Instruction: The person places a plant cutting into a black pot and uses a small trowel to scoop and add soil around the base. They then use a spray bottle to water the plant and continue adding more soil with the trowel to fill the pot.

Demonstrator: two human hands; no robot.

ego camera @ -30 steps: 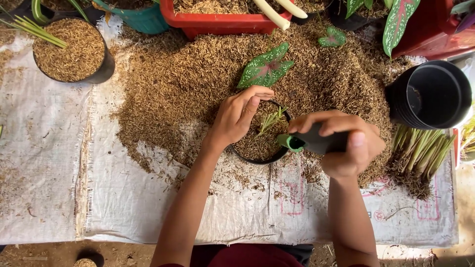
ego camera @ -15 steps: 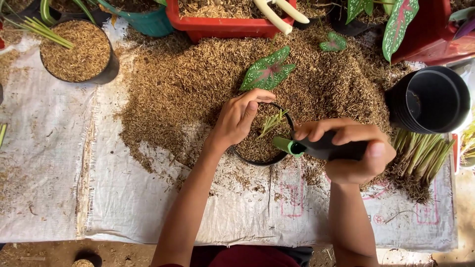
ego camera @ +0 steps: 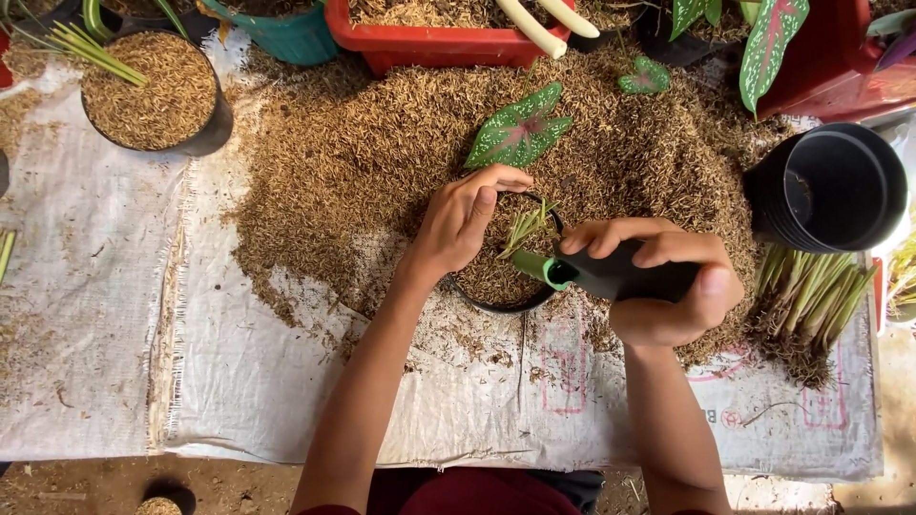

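A small black pot [ego camera: 496,305] full of brown husk stands in the middle of a white woven sheet [ego camera: 105,315]. A thin green seedling [ego camera: 527,225] stands in the pot. My left hand [ego camera: 463,224] rests over the pot's far-left rim, fingers curled beside the seedling. My right hand [ego camera: 668,281] grips the black handle of a scoop [ego camera: 572,271] with a green end, and that end reaches over the pot's right rim.
A broad heap of husk [ego camera: 382,143] covers the sheet behind the pot, with a red-veined green leaf [ego camera: 520,129] in it. A stack of empty black pots [ego camera: 830,186] lies at the right above a bundle of green shoots [ego camera: 806,300]. A husk-filled black pot [ego camera: 153,91] stands at the far left.
My right hand has shifted the scoop a little left and up, so its green end is now over the pot. My left hand stays at the pot's rim.
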